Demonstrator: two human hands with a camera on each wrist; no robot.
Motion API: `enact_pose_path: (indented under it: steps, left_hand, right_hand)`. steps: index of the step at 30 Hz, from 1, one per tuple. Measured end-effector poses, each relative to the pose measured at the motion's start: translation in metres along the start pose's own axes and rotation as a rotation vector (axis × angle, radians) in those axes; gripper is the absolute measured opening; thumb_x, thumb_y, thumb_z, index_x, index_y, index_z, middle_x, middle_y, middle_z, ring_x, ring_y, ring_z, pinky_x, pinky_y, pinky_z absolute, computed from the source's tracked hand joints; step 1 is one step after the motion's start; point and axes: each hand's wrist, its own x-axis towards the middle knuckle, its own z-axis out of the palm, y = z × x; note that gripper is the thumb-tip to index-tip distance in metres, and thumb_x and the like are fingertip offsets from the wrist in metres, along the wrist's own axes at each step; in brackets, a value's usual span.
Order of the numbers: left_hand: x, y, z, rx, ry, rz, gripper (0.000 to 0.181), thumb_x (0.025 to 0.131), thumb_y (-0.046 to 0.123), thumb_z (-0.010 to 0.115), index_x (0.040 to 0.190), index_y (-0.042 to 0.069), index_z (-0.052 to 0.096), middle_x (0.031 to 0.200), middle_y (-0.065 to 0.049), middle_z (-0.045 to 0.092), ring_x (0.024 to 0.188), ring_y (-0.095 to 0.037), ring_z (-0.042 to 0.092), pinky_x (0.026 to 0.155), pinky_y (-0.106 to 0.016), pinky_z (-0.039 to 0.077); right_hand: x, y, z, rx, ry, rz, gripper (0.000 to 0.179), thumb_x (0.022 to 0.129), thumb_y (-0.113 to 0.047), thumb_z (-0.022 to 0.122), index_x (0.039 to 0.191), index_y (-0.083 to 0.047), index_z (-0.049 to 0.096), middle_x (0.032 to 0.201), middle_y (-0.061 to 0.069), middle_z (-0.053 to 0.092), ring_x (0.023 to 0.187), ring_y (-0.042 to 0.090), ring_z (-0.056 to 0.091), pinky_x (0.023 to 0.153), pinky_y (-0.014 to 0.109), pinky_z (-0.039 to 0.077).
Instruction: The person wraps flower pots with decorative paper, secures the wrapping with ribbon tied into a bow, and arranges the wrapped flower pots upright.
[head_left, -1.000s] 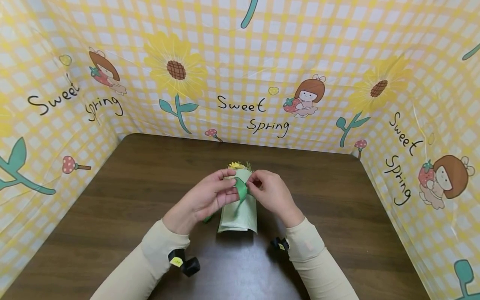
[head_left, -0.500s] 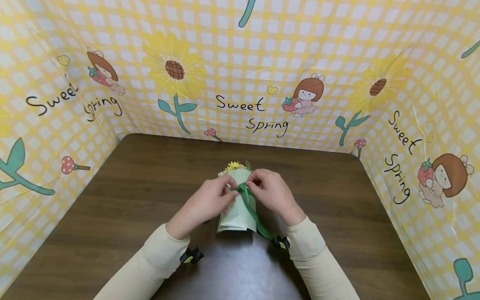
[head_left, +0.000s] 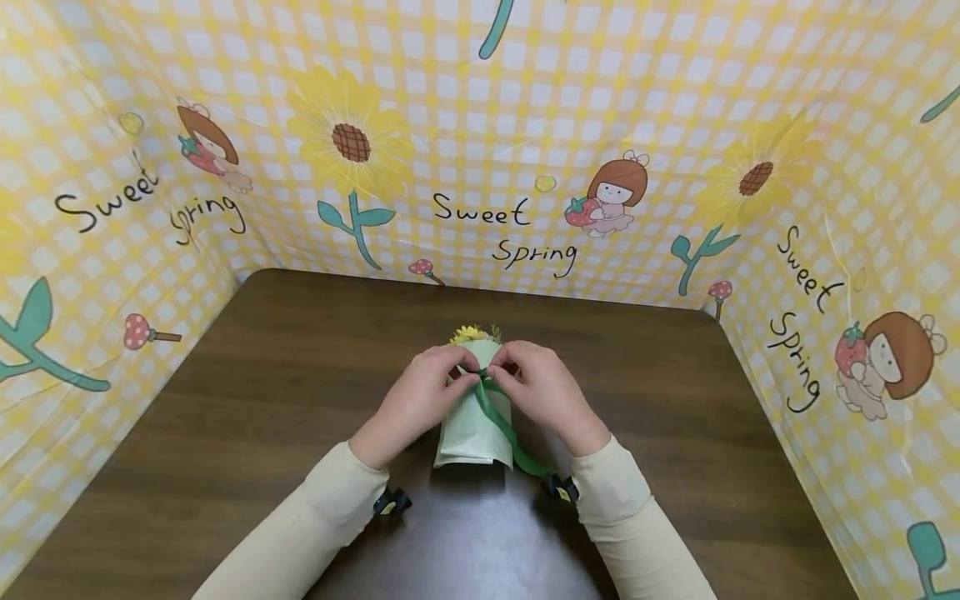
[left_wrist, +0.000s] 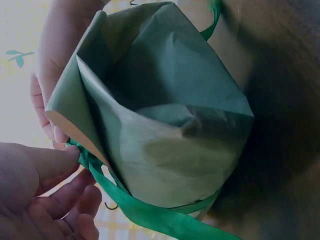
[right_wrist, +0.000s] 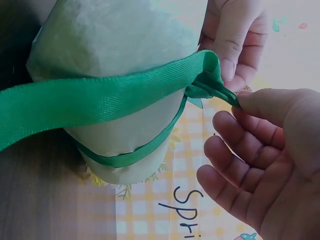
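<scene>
A bouquet wrapped in pale green paper (head_left: 467, 439) lies on the table, its yellow flowers (head_left: 468, 334) pointing away from me. A green ribbon (head_left: 497, 422) circles the wrapping, with a knotted or looped part on top. My left hand (head_left: 420, 390) pinches the ribbon near that knot between thumb and forefinger. Opposite it, my right hand (head_left: 549, 392) pinches a small ribbon loop, its other fingers loosely bent in the right wrist view. One long ribbon tail (right_wrist: 115, 97) runs across the paper toward the right wrist. The left wrist view looks into the wrapping's open lower end (left_wrist: 150, 75).
The dark wooden table (head_left: 247, 400) spreads around the bouquet. A yellow checked cloth (head_left: 480, 125) with printed flowers and words stands behind and at both sides. Small black wrist cameras (head_left: 392, 502) hang below the sleeves.
My left hand has gone from holding a ribbon length spread over its fingers to pinching at the knot. The ribbon tail now hangs down to the right. The right hand has barely moved.
</scene>
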Motion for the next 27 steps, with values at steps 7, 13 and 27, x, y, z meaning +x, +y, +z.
enact_pose_path:
  steps: [7, 13, 27]
  left_hand:
    - [0.0011, -0.0026, -0.0041, 0.014, 0.009, -0.027, 0.008, 0.094, 0.019, 0.077, 0.091, 0.02, 0.069, 0.09, 0.006, 0.068, 0.082, -0.015, 0.059, 0.074, -0.033, 0.052]
    - [0.0006, -0.0013, -0.007, 0.003, 0.01, -0.014, 0.007, 0.094, 0.015, 0.075, 0.096, 0.019, 0.07, 0.097, 0.003, 0.066, 0.087, -0.019, 0.06, 0.077, -0.034, 0.052]
    - [-0.0004, -0.0045, -0.0032, 0.005, 0.018, 0.049, 0.016, 0.095, 0.022, 0.076, 0.11, 0.021, 0.076, 0.103, 0.004, 0.066, 0.091, -0.019, 0.058, 0.076, -0.033, 0.049]
  right_hand:
    - [0.0014, -0.0017, -0.0012, -0.001, -0.003, 0.006, 0.006, 0.099, -0.025, 0.07, 0.094, -0.022, 0.071, 0.091, -0.011, 0.065, 0.08, 0.004, 0.061, 0.073, 0.029, 0.053]
    - [0.0017, -0.0027, 0.0007, 0.002, 0.01, -0.005, 0.005, 0.099, -0.025, 0.071, 0.095, -0.022, 0.071, 0.091, -0.01, 0.065, 0.079, 0.005, 0.061, 0.073, 0.029, 0.054]
    - [0.0006, -0.0026, 0.0074, 0.014, 0.027, -0.028, 0.006, 0.099, -0.027, 0.07, 0.095, -0.023, 0.072, 0.091, -0.012, 0.065, 0.079, 0.004, 0.06, 0.073, 0.028, 0.053]
